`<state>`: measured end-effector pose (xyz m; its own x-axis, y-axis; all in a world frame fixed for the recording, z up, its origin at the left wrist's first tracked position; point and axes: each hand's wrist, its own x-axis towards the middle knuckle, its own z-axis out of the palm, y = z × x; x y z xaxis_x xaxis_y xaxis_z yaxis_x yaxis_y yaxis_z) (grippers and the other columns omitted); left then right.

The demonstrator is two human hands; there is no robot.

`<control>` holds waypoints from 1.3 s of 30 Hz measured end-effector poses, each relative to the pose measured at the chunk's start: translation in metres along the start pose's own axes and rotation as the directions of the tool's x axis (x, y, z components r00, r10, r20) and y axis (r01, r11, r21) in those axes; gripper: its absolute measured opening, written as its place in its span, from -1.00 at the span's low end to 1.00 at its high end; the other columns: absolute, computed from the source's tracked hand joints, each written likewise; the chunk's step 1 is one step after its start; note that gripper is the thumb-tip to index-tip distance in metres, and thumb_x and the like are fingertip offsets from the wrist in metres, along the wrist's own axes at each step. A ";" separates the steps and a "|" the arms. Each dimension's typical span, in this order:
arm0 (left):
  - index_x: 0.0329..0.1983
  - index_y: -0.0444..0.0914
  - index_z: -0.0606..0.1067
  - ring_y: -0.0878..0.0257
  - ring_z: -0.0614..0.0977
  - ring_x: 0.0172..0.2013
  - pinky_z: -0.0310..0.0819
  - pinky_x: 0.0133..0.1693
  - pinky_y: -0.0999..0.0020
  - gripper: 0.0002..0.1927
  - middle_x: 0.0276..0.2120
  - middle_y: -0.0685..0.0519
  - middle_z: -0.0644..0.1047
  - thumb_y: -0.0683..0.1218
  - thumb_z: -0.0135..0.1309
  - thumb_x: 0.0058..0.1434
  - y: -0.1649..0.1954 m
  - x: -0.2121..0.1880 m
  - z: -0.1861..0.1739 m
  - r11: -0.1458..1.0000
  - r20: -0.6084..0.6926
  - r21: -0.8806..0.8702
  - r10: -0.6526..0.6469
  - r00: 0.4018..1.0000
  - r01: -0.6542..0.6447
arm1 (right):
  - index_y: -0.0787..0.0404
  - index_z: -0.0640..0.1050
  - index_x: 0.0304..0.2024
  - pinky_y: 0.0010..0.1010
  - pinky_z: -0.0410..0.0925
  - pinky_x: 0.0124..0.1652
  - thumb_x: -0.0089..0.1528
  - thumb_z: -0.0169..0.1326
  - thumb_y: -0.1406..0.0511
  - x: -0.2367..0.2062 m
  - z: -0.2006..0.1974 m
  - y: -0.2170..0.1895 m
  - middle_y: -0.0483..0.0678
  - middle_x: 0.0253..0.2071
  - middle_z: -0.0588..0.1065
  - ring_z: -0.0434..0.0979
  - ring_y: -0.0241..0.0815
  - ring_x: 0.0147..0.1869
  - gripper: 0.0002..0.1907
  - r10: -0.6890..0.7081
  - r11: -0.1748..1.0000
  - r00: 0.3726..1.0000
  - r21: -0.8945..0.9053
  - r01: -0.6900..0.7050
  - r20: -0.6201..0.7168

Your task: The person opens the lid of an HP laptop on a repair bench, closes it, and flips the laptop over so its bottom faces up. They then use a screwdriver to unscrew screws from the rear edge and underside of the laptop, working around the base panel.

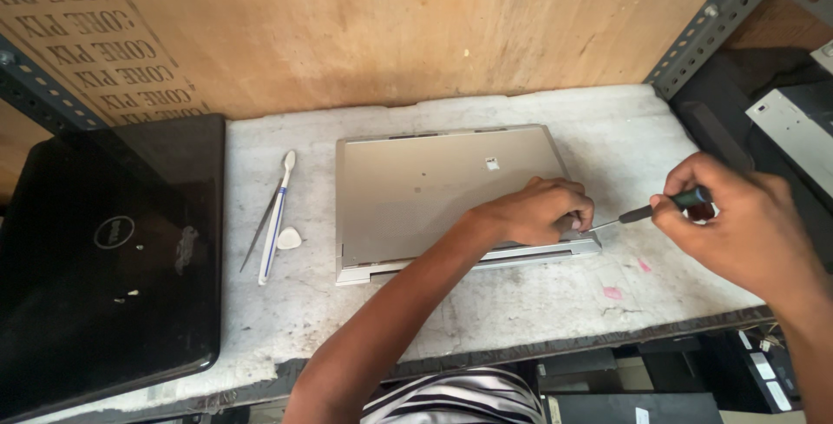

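On the white counter (538,311), near its right end, lies a closed silver laptop (425,190), flat and rectangular, long axis left to right. Left hand (538,211) rests fingers-down on the laptop's near right corner, pressing rather than gripping. Right hand (746,220), just right of the laptop, is clamped around a dark-handled screwdriver (651,210); its shaft runs nearly level, tip pointing left to the laptop's right edge beside the left hand's fingertips. Far left sits a black laptop (104,259).
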<state>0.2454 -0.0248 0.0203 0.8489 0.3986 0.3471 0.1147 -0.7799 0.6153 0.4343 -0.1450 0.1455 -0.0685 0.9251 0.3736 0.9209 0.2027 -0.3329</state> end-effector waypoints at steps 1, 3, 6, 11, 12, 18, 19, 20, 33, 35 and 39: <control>-0.30 -0.21 0.54 0.10 0.58 -0.05 0.36 0.01 0.10 -0.87 -0.25 0.06 0.58 -0.28 0.09 0.12 0.000 0.000 0.000 1.000 0.000 -0.004 0.003 1.000 -0.003 | 0.27 0.54 -0.29 -0.37 0.44 -0.39 0.10 0.27 0.34 0.001 -0.001 -0.004 -0.06 -0.43 0.59 0.61 -0.22 -0.44 -0.80 -0.001 0.999 1.000 -0.040 0.002 0.012; -0.30 -0.21 0.54 0.10 0.58 -0.05 0.36 0.01 0.09 -0.88 -0.24 0.05 0.58 -0.27 0.09 0.13 -0.001 0.000 0.000 1.000 -0.002 -0.011 0.008 1.000 -0.008 | 0.23 0.55 -0.26 -0.36 0.44 -0.40 0.11 0.29 0.28 0.004 -0.001 -0.013 -0.04 -0.46 0.58 0.60 -0.19 -0.47 -0.77 0.030 0.982 0.997 -0.188 -0.017 0.069; -0.28 -0.20 0.54 0.06 0.58 -0.04 0.37 -0.01 0.10 -0.88 -0.22 0.04 0.58 -0.25 0.09 0.13 -0.002 0.000 0.001 0.999 -0.023 0.010 0.037 0.999 -0.037 | 0.18 0.56 -0.21 -0.30 0.43 -0.40 0.15 0.31 0.18 0.009 -0.002 -0.025 0.01 -0.47 0.58 0.60 -0.10 -0.46 -0.72 0.062 0.930 0.988 -0.367 -0.006 0.141; -0.27 -0.21 0.53 0.07 0.61 -0.09 0.43 -0.05 0.15 -0.85 -0.24 0.04 0.59 -0.25 0.10 0.09 -0.003 0.000 0.000 0.999 -0.006 0.025 0.025 1.000 -0.025 | 0.19 0.50 -0.23 -0.18 0.41 -0.43 0.16 0.25 0.17 0.022 0.000 -0.042 0.06 -0.48 0.56 0.58 0.03 -0.47 -0.71 -0.115 0.957 0.976 -0.241 0.159 0.185; -0.27 -0.21 0.53 0.06 0.61 -0.10 0.43 -0.05 0.15 -0.84 -0.24 0.04 0.59 -0.25 0.10 0.07 -0.003 0.000 0.000 0.999 -0.010 0.024 0.030 1.000 -0.030 | 0.15 0.51 -0.18 -0.21 0.42 -0.41 0.21 0.21 0.14 0.023 -0.001 -0.043 0.05 -0.50 0.57 0.59 -0.01 -0.48 -0.73 -0.041 0.941 0.969 -0.316 0.118 0.242; -0.28 -0.21 0.54 0.08 0.61 -0.10 0.43 -0.05 0.15 -0.84 -0.26 0.04 0.60 -0.26 0.10 0.07 -0.003 0.000 0.001 1.000 -0.011 -0.003 0.016 1.000 -0.016 | 0.14 0.51 -0.11 -0.29 0.42 -0.36 0.26 0.12 0.20 0.033 -0.005 -0.030 -0.03 -0.44 0.59 0.59 -0.11 -0.41 -0.79 -0.027 0.964 0.900 -0.226 0.139 0.436; -0.29 -0.21 0.55 0.08 0.61 -0.10 0.43 -0.05 0.14 -0.85 -0.26 0.03 0.60 -0.26 0.10 0.07 -0.003 0.000 0.001 1.000 -0.014 0.000 0.021 1.000 -0.021 | 0.14 0.51 -0.13 -0.31 0.41 -0.38 0.24 0.12 0.21 0.037 -0.009 -0.027 -0.06 -0.43 0.59 0.57 -0.14 -0.39 -0.79 -0.182 0.966 0.888 -0.091 0.242 0.423; -0.29 -0.21 0.55 0.09 0.61 -0.09 0.42 -0.05 0.14 -0.85 -0.26 0.03 0.60 -0.26 0.10 0.08 -0.003 0.001 0.001 1.000 -0.015 0.002 0.028 1.000 -0.028 | 0.15 0.51 -0.16 -0.32 0.41 -0.40 0.21 0.12 0.21 0.040 -0.011 -0.026 -0.09 -0.41 0.59 0.55 -0.18 -0.36 -0.79 -0.331 0.939 0.861 0.042 0.342 0.386; -0.26 -0.16 0.58 0.14 0.64 -0.18 0.46 -0.12 0.19 -0.86 -0.29 0.03 0.59 -0.23 0.17 0.12 0.007 -0.002 -0.005 0.999 -0.001 -0.045 0.014 1.000 -0.014 | 0.15 0.53 -0.10 -0.25 0.45 -0.27 0.17 0.20 0.18 0.034 -0.012 -0.035 -0.06 -0.30 0.63 0.65 -0.09 -0.25 -0.70 -0.147 0.972 0.913 -0.114 0.204 0.379; -0.28 -0.15 0.59 0.13 0.62 -0.16 0.43 -0.11 0.17 -0.89 -0.28 0.04 0.59 -0.22 0.16 0.14 0.007 -0.001 -0.005 1.000 -0.009 -0.016 0.020 1.000 -0.020 | 0.15 0.53 -0.11 -0.31 0.46 -0.24 0.18 0.16 0.20 0.032 -0.011 -0.024 -0.12 -0.22 0.64 0.62 -0.16 -0.21 -0.73 -0.300 0.940 0.865 -0.032 0.341 0.402; -0.29 -0.14 0.58 0.16 0.63 -0.12 0.42 -0.08 0.17 -0.87 -0.27 0.08 0.61 -0.23 0.12 0.15 0.007 -0.002 -0.005 0.999 0.006 0.026 0.021 1.000 -0.021 | 0.09 0.50 -0.05 -0.33 0.48 -0.23 0.19 0.21 0.05 0.026 -0.009 -0.024 -0.06 -0.24 0.62 0.63 -0.14 -0.23 -0.60 0.029 0.934 0.886 -0.329 0.140 0.462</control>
<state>0.2424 -0.0283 0.0273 0.8542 0.3795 0.3555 0.1102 -0.8002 0.5895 0.4136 -0.1287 0.1709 -0.2109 0.9743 -0.0788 0.9766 0.2135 0.0260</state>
